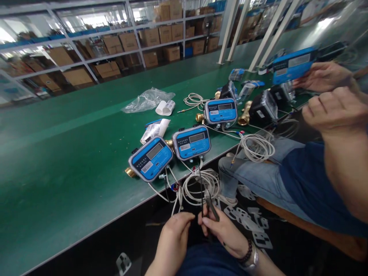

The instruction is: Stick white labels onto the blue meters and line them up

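My right hand [225,232], wearing a bead bracelet and a watch, is closed around dark-handled pliers [213,209], their jaws pointing away from me. A thin black cable [201,186] runs down from a meter to its fingertips. My left hand [174,237] is closed to the left of it, thumb and fingers together; what they hold, if anything, is hidden. Just beyond my hands, coiled white cables [201,188] hang over the table edge. They hang below two blue-faced meters with brass pipe fittings, the left meter [151,159] and the right meter [192,143].
Another blue-faced meter [220,111] stands farther right on the green table [71,172]. A plastic bag [148,100] and a label roll [165,108] lie behind. At right, a co-worker's hands [339,103] are beside a blue panel [293,65]. Flat metal plates [244,216] lie below.
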`<act>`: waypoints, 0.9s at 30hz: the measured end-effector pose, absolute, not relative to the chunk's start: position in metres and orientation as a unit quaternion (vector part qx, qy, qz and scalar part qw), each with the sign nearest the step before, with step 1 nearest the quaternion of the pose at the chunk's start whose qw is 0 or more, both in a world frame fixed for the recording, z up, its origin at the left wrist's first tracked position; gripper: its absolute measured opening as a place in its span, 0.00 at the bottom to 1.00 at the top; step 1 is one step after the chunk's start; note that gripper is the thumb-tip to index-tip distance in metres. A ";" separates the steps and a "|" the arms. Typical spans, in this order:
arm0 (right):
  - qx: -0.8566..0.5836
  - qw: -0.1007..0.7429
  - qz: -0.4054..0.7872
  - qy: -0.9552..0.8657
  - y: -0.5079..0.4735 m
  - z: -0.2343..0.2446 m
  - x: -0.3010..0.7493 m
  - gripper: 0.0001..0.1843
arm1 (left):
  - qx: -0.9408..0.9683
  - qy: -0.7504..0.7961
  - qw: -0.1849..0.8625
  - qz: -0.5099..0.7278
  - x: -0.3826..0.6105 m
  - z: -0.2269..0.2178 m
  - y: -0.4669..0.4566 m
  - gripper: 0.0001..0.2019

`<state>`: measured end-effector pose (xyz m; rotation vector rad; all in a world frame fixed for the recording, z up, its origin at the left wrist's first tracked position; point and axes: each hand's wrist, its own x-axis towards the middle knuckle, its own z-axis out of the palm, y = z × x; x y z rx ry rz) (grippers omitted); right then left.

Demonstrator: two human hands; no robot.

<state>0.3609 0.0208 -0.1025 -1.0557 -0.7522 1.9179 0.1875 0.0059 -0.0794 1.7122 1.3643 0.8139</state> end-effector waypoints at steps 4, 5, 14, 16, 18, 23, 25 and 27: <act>-0.309 0.418 0.853 -0.056 0.025 -0.088 0.353 0.22 | 0.751 0.434 0.345 0.359 0.184 -0.089 -0.006 0.20; -0.288 0.412 0.865 -0.014 0.027 -0.086 0.352 0.22 | 0.763 0.420 0.341 0.353 0.182 -0.090 -0.009 0.20; -0.250 0.425 0.866 0.084 0.030 -0.093 0.337 0.18 | 0.601 0.490 0.354 0.523 0.171 -0.057 0.006 0.03; -0.263 0.423 0.863 0.083 0.027 -0.094 0.336 0.18 | 0.549 0.518 0.415 0.508 0.178 -0.045 0.016 0.08; -0.279 0.423 0.858 0.080 0.025 -0.094 0.338 0.18 | 0.493 0.536 0.484 0.484 0.184 -0.036 0.024 0.13; -0.287 0.429 0.850 0.111 0.019 -0.082 0.346 0.18 | 0.521 0.478 0.543 0.453 0.180 -0.034 0.027 0.20; -0.286 0.421 0.851 0.130 0.020 -0.075 0.345 0.19 | 0.544 0.450 0.543 0.455 0.175 -0.038 0.023 0.21; -0.293 0.410 0.852 0.141 0.021 -0.070 0.342 0.19 | 0.520 0.439 0.560 0.473 0.173 -0.042 0.019 0.21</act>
